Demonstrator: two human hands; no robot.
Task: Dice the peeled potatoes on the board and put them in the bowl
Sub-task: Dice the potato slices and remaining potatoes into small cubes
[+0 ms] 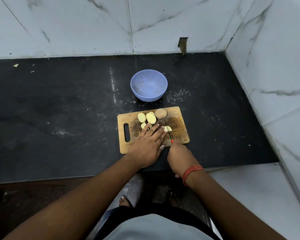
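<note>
While the person's bare foot (124,202) and a grey slipper (134,189) show on the floor below the counter edge, both forearms reach forward over the black counter (59,118). A red thread band (190,172) circles the right wrist. The right hand (179,155) is curled round the handle of a small knife (168,130); only a bit of orange handle shows at the top of the fist, and the thin blade runs away from it across the wooden board (180,132). The left hand (145,146) lies flat on the board with its fingers straight and spread, the fingertips pressing down on potato pieces. A pale piece (168,129) sits at the tip of the forefinger, right against the blade. Another small piece (143,125) peeks out beside the outer fingers.

Beyond the fingers lie two oval yellow slices (146,117), side by side and just touching. To their right, near the board's far edge, sits a rounder, brownish potato (160,113), uncut. The board's handle slot (126,132) is on the left side.

Past the board, a little apart from it, stands a blue bowl (149,84) with no potato inside. White smears and specks mark the counter round it. Marble-patterned wall tiles (93,23) rise behind and to the right.
</note>
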